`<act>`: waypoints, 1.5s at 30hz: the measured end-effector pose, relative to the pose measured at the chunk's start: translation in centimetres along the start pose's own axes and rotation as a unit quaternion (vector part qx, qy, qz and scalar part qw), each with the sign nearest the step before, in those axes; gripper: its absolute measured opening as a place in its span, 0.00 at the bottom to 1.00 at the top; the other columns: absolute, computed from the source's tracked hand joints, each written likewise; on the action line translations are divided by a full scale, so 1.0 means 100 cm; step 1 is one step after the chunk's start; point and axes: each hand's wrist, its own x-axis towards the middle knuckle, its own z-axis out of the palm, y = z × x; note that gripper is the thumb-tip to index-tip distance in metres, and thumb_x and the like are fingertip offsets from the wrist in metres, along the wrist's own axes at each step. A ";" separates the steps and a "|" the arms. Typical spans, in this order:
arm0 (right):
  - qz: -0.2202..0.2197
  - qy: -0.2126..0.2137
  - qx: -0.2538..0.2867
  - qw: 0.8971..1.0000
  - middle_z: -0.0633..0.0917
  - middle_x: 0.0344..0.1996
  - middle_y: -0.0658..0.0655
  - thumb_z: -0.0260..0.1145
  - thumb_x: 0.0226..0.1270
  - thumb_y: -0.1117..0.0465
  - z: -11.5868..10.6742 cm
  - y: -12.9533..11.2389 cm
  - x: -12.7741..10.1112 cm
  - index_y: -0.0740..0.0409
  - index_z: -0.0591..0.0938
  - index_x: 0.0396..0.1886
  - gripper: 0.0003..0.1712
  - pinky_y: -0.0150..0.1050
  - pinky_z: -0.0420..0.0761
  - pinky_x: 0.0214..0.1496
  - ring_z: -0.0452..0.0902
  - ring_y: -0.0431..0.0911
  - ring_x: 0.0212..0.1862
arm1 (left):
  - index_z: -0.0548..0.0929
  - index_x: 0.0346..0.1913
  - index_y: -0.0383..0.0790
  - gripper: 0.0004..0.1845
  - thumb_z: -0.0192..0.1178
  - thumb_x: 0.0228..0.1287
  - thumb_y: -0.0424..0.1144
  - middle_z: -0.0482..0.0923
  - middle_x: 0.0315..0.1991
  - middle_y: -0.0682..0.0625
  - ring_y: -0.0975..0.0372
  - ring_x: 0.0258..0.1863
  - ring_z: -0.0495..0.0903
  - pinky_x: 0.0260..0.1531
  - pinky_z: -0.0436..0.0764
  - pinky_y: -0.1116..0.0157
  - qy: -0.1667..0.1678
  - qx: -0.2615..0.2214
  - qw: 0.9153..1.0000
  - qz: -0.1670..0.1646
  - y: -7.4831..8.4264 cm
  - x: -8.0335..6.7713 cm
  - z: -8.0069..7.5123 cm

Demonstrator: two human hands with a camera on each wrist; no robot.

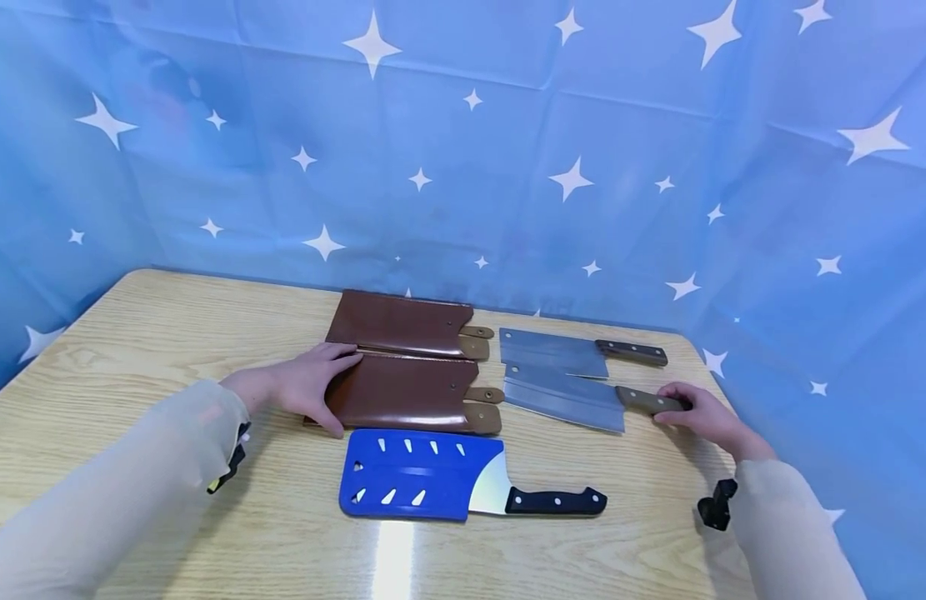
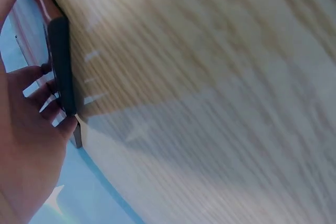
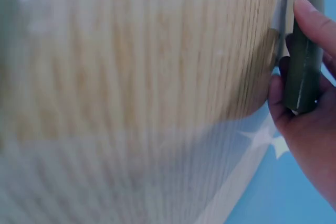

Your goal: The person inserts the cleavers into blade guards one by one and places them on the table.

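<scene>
While the left hand (image 1: 312, 385) lies spread across the left end of the near sheath (image 1: 406, 392), the right hand (image 1: 704, 413) pinches the handle (image 1: 637, 400) of the near cleaver (image 1: 563, 398), right of that sheath. Taking up this cleaver seems the step; lifting calls for a steady grip. No writing is legible.

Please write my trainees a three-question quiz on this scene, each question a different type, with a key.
1. True or false: the left grip is on the brown sheath nearer the blue cover.
2. Multiple choice: what does the right grip hold?
A) The blue cover
B) A bare cleaver by its handle
C) The brown sheath
3. Count: how many cleavers lie outside any cover or sheath?

Key:
1. True
2. B
3. Two: the held one and the farther cleaver.
</scene>
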 end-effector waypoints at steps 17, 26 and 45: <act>0.043 -0.036 0.019 0.998 0.67 0.61 0.73 0.63 0.63 0.50 -0.011 0.003 -0.018 0.70 0.70 0.61 0.35 0.36 0.75 0.47 0.70 0.44 0.54 | 0.58 0.71 0.36 0.62 0.70 0.33 0.66 0.58 0.65 0.37 0.44 0.62 0.57 0.57 0.67 0.44 0.015 0.034 0.999 0.019 0.010 -0.002 0.004; 0.042 -0.041 0.032 0.998 0.64 0.62 0.77 0.58 0.69 0.52 -0.028 -0.002 -0.036 0.75 0.62 0.65 0.36 0.53 0.74 0.52 0.71 0.58 0.56 | 0.54 0.72 0.37 0.63 0.73 0.33 0.62 0.53 0.66 0.37 0.45 0.63 0.53 0.57 0.69 0.46 0.034 -0.025 0.999 0.011 0.011 -0.007 -0.004; 0.017 -0.066 0.041 0.997 0.74 0.53 0.65 0.60 0.66 0.50 -0.043 -0.047 -0.029 0.69 0.65 0.65 0.36 0.47 0.72 0.51 0.73 0.42 0.46 | 0.52 0.73 0.36 0.62 0.74 0.36 0.56 0.50 0.67 0.37 0.46 0.63 0.50 0.58 0.65 0.44 0.070 -0.028 0.996 0.039 0.021 -0.005 -0.017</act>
